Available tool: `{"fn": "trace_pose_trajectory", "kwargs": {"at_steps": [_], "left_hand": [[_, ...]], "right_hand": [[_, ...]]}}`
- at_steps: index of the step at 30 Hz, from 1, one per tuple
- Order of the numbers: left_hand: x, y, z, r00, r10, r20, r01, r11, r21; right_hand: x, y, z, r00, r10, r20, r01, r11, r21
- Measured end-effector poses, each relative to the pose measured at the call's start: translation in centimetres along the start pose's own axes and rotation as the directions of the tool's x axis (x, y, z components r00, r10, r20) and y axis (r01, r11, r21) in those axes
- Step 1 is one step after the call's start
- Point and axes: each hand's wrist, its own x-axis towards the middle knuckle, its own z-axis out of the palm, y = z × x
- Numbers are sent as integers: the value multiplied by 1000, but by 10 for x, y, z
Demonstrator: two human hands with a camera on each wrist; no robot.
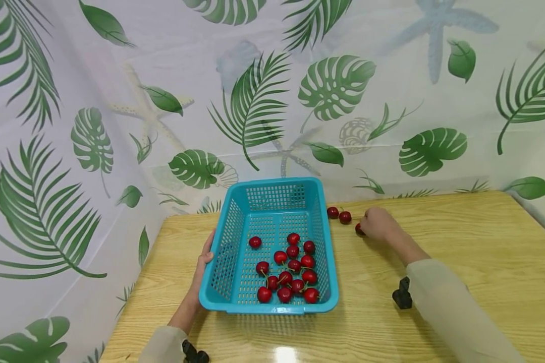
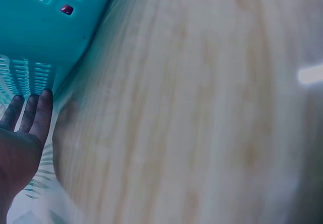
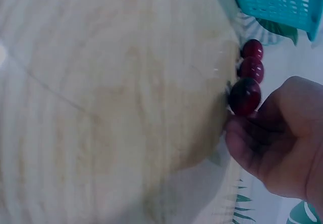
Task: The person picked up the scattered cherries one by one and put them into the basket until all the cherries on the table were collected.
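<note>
A blue plastic basket (image 1: pixel 269 306) with slotted walls stands on the table, holding several red cherries (image 1: pixel 293 265) with stems, mostly toward its near right. My left hand (image 1: pixel 203 262) rests against the basket's left side, thumb at the rim. Its fingers (image 2: pixel 42 114) look straight along the wall in the left wrist view. To the right of the basket, my right hand (image 1: pixel 379 224) pinches a dark red cherry (image 3: pixel 245 97) at its fingertips, close over the table. Two more cherries (image 1: pixel 338 215) lie between that hand and the basket.
The wooden table (image 1: pixel 481 262) reaches to a white cloth (image 1: pixel 263 136) printed with green leaves and starfish, which hangs behind it and along the left. Small black wrist cameras (image 1: pixel 402 295) sit at both sleeves.
</note>
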Motion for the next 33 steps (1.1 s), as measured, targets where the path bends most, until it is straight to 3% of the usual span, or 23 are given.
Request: {"fn": "trace_pose_trajectory", "kwargs": {"at_steps": [5,14,21,27,33], "left_hand": [[-2,1,-1,1000,-1,-6,1,1000,-3],[-3,2,-3,1000,1,-13,-1,1000,2],[-2,4,-2,1000,-9,-8,9,1000,6],[0,5,0,1000,-9,-1,9,1000,1],[0,5,1,1000,-7,6,7,1000,-6]], "right_hand": [[-3,7,-6,999,-26,29,25,999,45],[-13,12,-14,989,-143,-32,138,982,-131],[-18,16,-7,993,-120,-16,115,972,-206],[-27,13,-4,993,-115,-38,93,924,-371],[-34,14,0,989,-138,-45,107,904,-415]]}}
